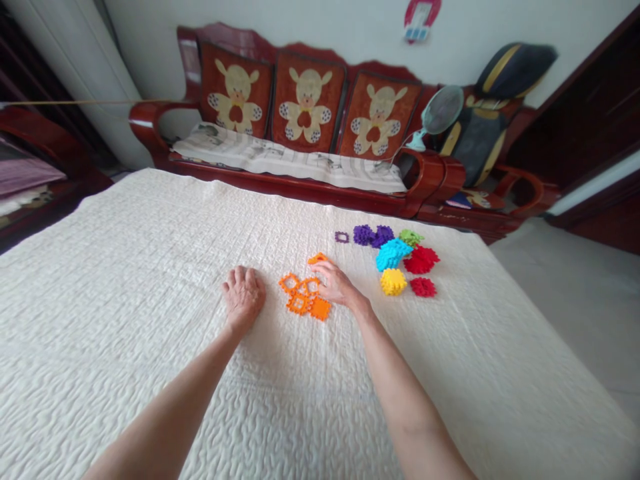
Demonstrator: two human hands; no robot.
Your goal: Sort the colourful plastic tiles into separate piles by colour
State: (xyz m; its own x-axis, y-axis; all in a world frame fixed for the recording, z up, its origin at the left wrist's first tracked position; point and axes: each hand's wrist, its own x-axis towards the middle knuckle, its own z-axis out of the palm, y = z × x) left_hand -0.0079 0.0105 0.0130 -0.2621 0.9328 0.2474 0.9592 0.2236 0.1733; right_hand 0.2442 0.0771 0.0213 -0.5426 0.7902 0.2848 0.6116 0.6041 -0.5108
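My left hand (243, 293) lies flat on the white quilted cover (150, 287), fingers stretched out, left of the orange pieces and holding nothing. With bent fingers, my right hand (336, 281) grips an orange interlocking tile (318, 259) that appears tilted at the fingertips. Several more orange tiles with notched edges lie loosely together below it. Among them are open square frames (290, 283), a tile with a small square hole (298, 304) and a solid square tile (320, 309). My right hand partly covers one frame (311, 287).
To the right sit grouped tiles: purple (363, 235), light blue (393, 255), green (411, 237), red (421, 260) and yellow (393, 283). A single purple frame (342, 237) lies apart. Behind the covered surface stands a wooden sofa (290, 183) with a small fan (443, 110) at its arm.
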